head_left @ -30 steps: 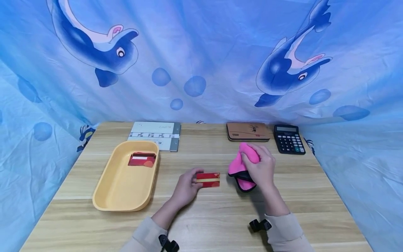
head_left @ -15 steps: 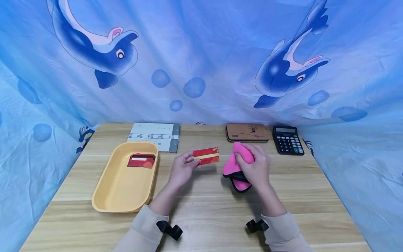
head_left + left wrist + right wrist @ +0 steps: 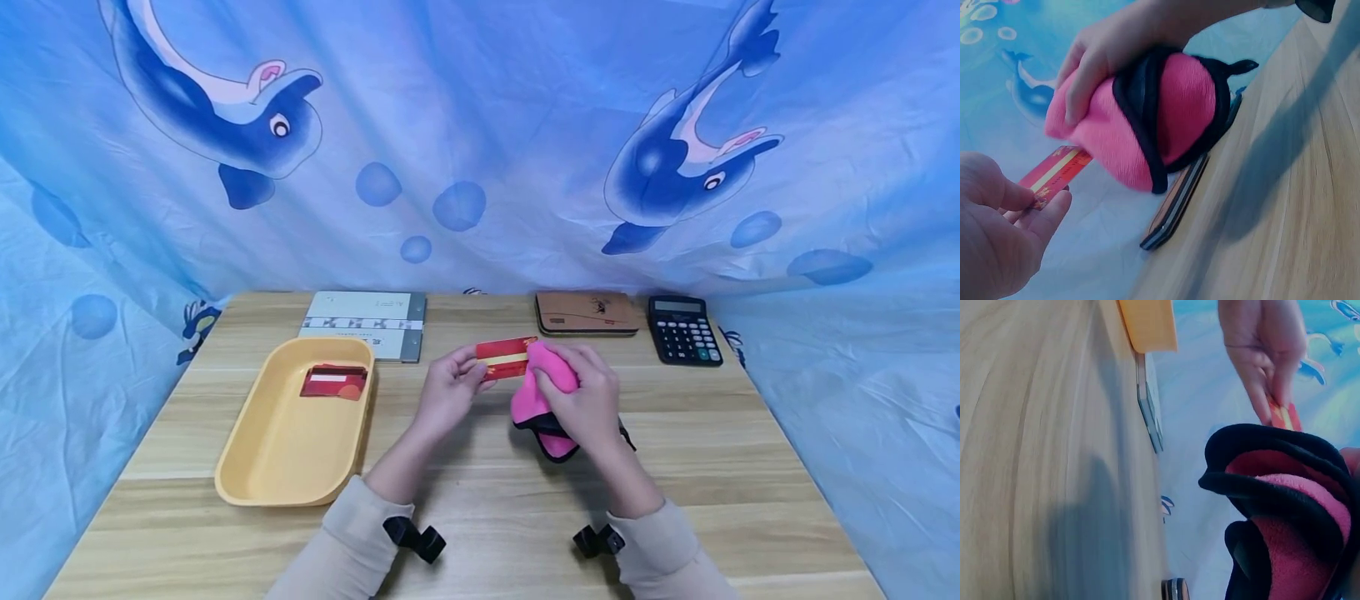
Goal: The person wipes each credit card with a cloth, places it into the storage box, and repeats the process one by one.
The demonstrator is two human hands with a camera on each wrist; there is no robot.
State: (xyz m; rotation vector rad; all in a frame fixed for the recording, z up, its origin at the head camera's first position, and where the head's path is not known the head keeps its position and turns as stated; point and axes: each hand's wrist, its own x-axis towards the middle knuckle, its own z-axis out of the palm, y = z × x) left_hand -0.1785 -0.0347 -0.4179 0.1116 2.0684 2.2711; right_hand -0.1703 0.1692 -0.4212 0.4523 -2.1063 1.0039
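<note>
In the head view my left hand [image 3: 448, 390] pinches a red card [image 3: 501, 357] with a yellow stripe by its left end, above the table. My right hand [image 3: 591, 402] grips a bunched pink cloth [image 3: 531, 400] with black edging. The card's right end meets the upper part of the cloth. In the left wrist view the far end of the card [image 3: 1054, 175] reaches the pink cloth [image 3: 1116, 147] under the right fingers. Folds of the black-edged cloth [image 3: 1297, 544] fill much of the right wrist view and hide part of the card.
A yellow tray [image 3: 292, 458] stands at the left, with red cards [image 3: 333, 382] lying in its far end. Along the back are a grey-white notebook [image 3: 363, 312], a brown case [image 3: 588, 313] and a black calculator [image 3: 686, 331]. A blue dolphin curtain hangs behind.
My left hand has lifted the red card off the table and brought it right to the cloth. My right hand has moved left with the pink cloth.
</note>
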